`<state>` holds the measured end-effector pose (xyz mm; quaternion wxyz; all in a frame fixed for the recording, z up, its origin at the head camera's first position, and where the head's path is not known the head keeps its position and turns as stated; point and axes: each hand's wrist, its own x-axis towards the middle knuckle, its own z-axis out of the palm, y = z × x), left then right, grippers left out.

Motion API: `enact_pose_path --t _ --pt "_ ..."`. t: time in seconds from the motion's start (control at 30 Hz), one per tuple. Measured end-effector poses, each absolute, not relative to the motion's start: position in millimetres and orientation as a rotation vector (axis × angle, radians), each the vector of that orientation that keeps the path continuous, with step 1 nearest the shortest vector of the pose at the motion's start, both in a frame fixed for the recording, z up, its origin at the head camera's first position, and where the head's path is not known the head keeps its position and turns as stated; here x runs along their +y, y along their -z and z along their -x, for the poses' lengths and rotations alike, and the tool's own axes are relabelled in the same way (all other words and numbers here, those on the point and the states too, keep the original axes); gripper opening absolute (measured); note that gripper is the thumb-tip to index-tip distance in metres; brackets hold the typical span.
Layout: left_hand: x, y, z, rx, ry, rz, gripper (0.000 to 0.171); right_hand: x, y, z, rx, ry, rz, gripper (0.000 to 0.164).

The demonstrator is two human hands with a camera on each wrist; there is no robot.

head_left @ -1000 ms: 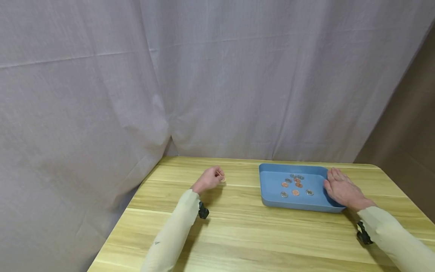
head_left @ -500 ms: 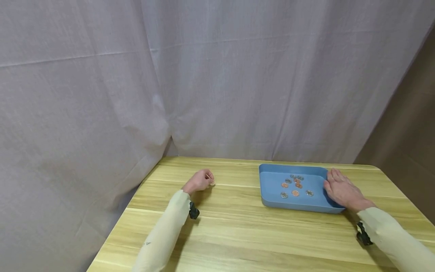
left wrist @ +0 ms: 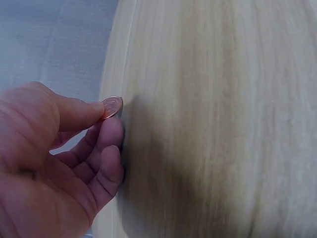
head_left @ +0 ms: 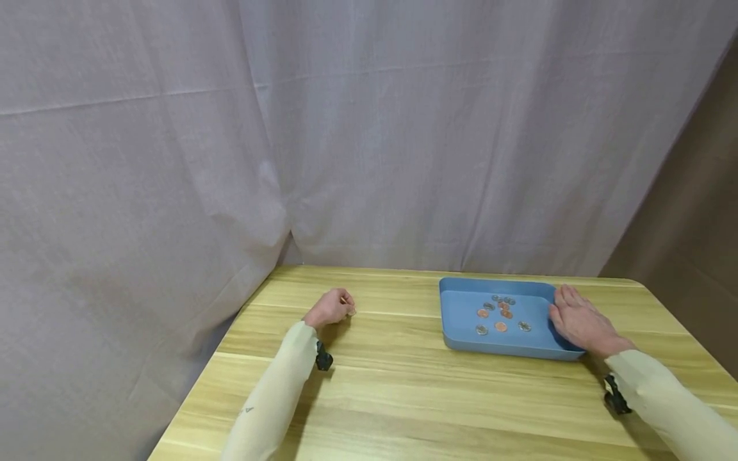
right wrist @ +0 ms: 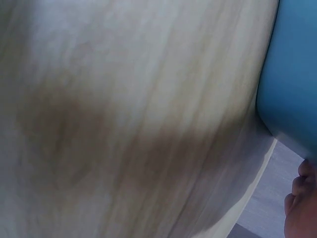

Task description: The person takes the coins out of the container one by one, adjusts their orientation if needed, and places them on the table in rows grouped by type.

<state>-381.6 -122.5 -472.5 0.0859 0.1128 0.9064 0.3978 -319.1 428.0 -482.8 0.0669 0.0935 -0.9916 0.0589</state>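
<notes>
My left hand (head_left: 331,307) is low over the left part of the wooden table. Between its thumb and index finger it pinches a copper coin (left wrist: 112,106), tilted on edge close to the wood in the left wrist view. The other fingers are curled loosely below. On the right, my right hand (head_left: 585,324) rests with straight fingers on the right rim of a blue tray (head_left: 510,349). Several coins lie spread in the tray, among them a copper coin (head_left: 501,326) and a silver coin (head_left: 524,326). The right palm is hidden.
The wooden table (head_left: 398,390) runs back to a grey curtain (head_left: 380,160). A brown curtain (head_left: 680,237) hangs at the right. The table's left edge slopes away beside my left sleeve (head_left: 271,390).
My left hand has moved left and slightly toward me, bringing the pinched coin lower toward the table. The right hand and the tray have stayed in place.
</notes>
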Motion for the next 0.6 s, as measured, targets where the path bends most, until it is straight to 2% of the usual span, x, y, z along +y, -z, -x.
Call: enact_pose_path --t 0.6 --pt "-116.9 476.4 383.9 2.898 -0.910 -0.294 0.007 427.9 482.7 318.8 -2.995 -0.188 -0.294 0.063"
